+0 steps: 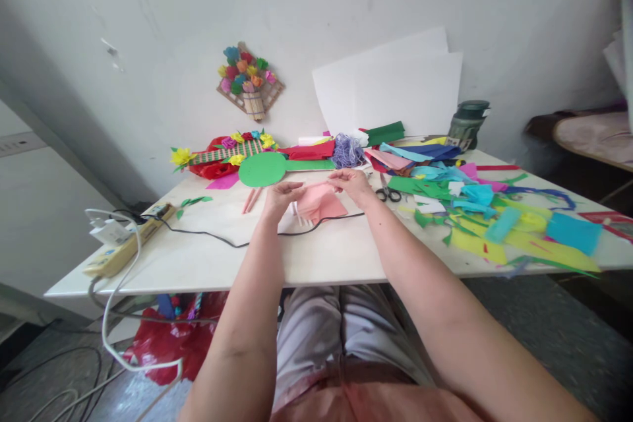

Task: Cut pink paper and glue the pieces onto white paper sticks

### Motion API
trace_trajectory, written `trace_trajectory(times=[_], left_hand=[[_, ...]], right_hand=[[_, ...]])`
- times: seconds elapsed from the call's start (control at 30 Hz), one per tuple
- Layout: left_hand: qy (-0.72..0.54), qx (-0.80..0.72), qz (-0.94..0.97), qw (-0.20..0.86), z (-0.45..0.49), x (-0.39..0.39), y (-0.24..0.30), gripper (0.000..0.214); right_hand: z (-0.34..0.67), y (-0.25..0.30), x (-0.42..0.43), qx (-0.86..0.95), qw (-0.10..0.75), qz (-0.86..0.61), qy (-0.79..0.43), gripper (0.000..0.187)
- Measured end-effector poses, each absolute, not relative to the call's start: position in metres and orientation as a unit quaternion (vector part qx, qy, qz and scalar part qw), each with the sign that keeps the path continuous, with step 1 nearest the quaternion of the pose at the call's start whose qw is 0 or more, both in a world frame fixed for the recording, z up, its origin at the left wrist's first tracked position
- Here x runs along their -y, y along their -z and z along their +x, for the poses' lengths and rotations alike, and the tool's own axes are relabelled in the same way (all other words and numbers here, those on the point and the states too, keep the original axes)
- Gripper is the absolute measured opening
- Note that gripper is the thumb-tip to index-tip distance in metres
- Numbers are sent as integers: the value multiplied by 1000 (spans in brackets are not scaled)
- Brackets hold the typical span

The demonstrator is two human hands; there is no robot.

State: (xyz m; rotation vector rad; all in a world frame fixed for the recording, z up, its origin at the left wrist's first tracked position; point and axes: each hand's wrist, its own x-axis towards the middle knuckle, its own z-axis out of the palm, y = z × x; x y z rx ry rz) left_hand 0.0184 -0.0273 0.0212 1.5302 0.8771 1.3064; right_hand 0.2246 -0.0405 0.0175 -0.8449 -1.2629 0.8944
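Observation:
A salmon-pink sheet of crepe paper point(322, 203) hangs just over the table, between my two hands. My left hand point(285, 198) pinches its upper left edge, and my right hand point(352, 186) pinches the upper right edge. Some thin white strips lie under the paper, partly covered by it. Black-handled scissors point(388, 194) rest just right of my right hand. Left of my left hand lie a few thin pink paper sticks point(252, 200). Behind the hands is a green paper disc point(262, 169) with a long green strip running right.
A black cord point(232, 245) crosses the table from a power strip point(121, 247) at left. Colourful paper scraps point(514, 227) cover the right side. At the back stand purple yarn point(349, 151), a dark bottle point(467, 125) and white sheets point(390, 89). Paper flowers point(246, 72) hang on the wall.

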Motion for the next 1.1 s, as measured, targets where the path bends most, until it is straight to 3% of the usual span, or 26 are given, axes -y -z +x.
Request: trace_trajectory(times=[0.5, 0.8, 1.1], left_hand=[[-520, -305, 615, 508, 17, 23, -18, 30], [-467, -336, 644, 503, 13, 30, -24, 47], [-439, -338, 688, 468, 12, 30, -23, 30]], right_hand=[[221, -20, 44, 551, 637, -375, -387, 28], [223, -22, 47, 576, 616, -403, -357, 28], [228, -23, 47, 588, 617, -413, -321, 25]])
